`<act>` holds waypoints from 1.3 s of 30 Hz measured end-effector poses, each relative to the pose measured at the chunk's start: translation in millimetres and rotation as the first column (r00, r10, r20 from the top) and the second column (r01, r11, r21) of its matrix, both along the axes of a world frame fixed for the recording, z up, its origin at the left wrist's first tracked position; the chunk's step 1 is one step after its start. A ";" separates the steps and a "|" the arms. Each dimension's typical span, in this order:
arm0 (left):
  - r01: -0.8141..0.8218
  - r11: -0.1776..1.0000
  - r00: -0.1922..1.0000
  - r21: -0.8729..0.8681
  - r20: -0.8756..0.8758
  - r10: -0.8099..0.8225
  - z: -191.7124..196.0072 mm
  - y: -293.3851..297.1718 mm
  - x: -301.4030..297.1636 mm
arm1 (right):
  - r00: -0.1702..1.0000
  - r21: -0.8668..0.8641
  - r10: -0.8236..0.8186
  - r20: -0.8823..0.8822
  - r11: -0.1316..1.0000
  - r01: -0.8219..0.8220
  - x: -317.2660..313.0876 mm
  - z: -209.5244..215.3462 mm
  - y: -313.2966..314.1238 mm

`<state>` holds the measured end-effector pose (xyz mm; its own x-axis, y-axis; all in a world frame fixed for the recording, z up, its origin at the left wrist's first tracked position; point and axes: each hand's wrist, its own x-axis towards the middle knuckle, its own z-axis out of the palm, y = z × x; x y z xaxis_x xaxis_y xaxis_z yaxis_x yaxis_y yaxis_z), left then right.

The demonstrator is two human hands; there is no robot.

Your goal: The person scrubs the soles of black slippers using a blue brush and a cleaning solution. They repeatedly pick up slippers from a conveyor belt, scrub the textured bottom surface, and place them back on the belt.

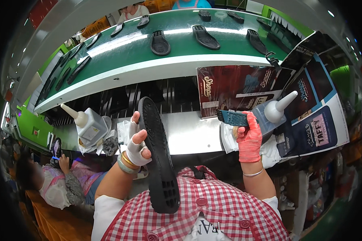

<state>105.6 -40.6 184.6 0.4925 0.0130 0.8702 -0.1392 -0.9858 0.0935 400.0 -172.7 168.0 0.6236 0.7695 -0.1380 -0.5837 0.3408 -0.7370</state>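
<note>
A green table (pixel 233 40) spans the back, a red-checked apron (pixel 225 197) the front. Before the apron slants a black sole (pixel 159 148), its left edge gripped by the left hand (pixel 136 152). The gloved right hand (pixel 250 141) has fingers curled around a blue block (pixel 234 118).

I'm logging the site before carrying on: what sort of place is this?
Probably a shoe factory: black soles lie spaced along a green belt-like surface, the left hand holds a large sole, and long-nozzled bottles stand on either side.
</note>
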 end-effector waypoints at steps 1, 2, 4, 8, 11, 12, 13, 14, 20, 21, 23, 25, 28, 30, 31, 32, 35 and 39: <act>-0.046 0.999 0.999 0.028 0.012 0.046 3.0 0.5 -0.9 | 1.000 -0.003 0.003 -0.013 1.000 -0.003 -2.2 0.5 0.7; -0.042 0.999 0.999 0.008 0.023 0.042 3.7 4.2 -2.2 | 1.000 -0.007 0.002 -0.024 1.000 -0.002 -4.3 1.6 1.6; 0.014 0.997 0.999 -0.079 0.042 -0.011 2.8 12.2 -7.5 | 1.000 0.006 -0.001 -0.020 1.000 0.001 -10.1 -4.0 5.0; 0.045 0.977 0.999 -0.211 -0.012 -0.049 -1.8 37.0 -29.3 | 1.000 0.016 -0.015 0.012 1.000 0.015 -21.9 -7.1 15.3; -0.022 0.988 1.000 -0.152 0.010 0.024 -6.3 58.8 -38.0 | 0.998 -0.010 -0.060 0.006 0.998 0.060 -39.1 -2.1 25.6; -0.063 0.990 0.998 -0.128 0.015 0.065 -6.8 64.6 -41.1 | 0.997 -0.020 -0.076 0.004 0.997 0.076 -44.7 -0.7 29.3; -0.126 0.986 0.992 -0.112 0.003 0.127 -6.6 68.2 -46.6 | 0.997 -0.024 -0.076 -0.016 0.997 0.076 -49.6 -2.5 32.6; -0.151 0.979 0.988 -0.134 0.001 0.152 -6.6 72.6 -47.8 | 0.997 -0.041 -0.075 -0.008 0.996 0.075 -53.7 -3.2 33.9; 0.335 0.230 0.934 -0.914 0.291 -0.205 8.1 37.7 -58.4 | 0.994 -0.109 -0.105 0.008 0.989 0.105 -80.3 -16.9 48.7; 0.443 -0.047 0.873 -0.895 0.443 -0.203 8.0 39.1 -67.0 | 0.996 -0.112 -0.090 0.027 0.989 0.092 -83.5 -18.9 47.6; 0.525 -0.232 0.810 -0.819 0.564 -0.158 5.4 46.3 -76.1 | 0.996 -0.117 -0.088 0.031 0.989 0.091 -87.6 -27.4 46.8; 0.566 -0.280 0.766 -0.776 0.620 -0.171 -3.6 56.6 -71.4 | 0.993 -0.098 -0.120 0.018 0.988 0.121 -79.3 -44.9 40.5; 0.640 -0.364 0.699 -0.676 0.710 -0.089 25.7 78.4 -83.8 | 0.985 -0.136 -0.159 -0.068 0.980 0.149 -79.7 -57.5 43.2; 0.612 -0.231 0.768 -0.756 0.638 -0.053 49.0 120.6 -80.8 | 0.979 -0.131 -0.186 -0.087 0.976 0.174 -78.9 -63.5 43.9; 0.653 -0.241 0.728 -0.718 0.683 -0.065 58.3 152.2 -77.7 | 0.975 -0.132 -0.198 -0.105 0.974 0.184 -81.2 -64.8 46.2; 0.654 -0.176 0.737 -0.736 0.672 -0.076 70.0 186.1 -79.6 | 0.984 -0.133 -0.157 -0.088 0.980 0.144 -90.7 -59.7 53.5; 0.631 -0.398 0.740 -0.666 0.671 0.051 59.9 216.9 -79.0 | 0.992 -0.147 -0.110 -0.057 0.984 0.100 -115.2 -44.2 69.3; 0.320 -0.355 0.886 -0.878 0.410 -0.216 22.1 121.8 -44.6 | 0.982 -0.115 -0.185 -0.045 0.977 0.178 -99.9 -64.5 57.6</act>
<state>61.0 81.1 206.8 0.7323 0.6805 -0.0232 -0.4077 0.4655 0.7855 300.1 -115.1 103.5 0.7406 0.6223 -0.2536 -0.5602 0.3634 -0.7444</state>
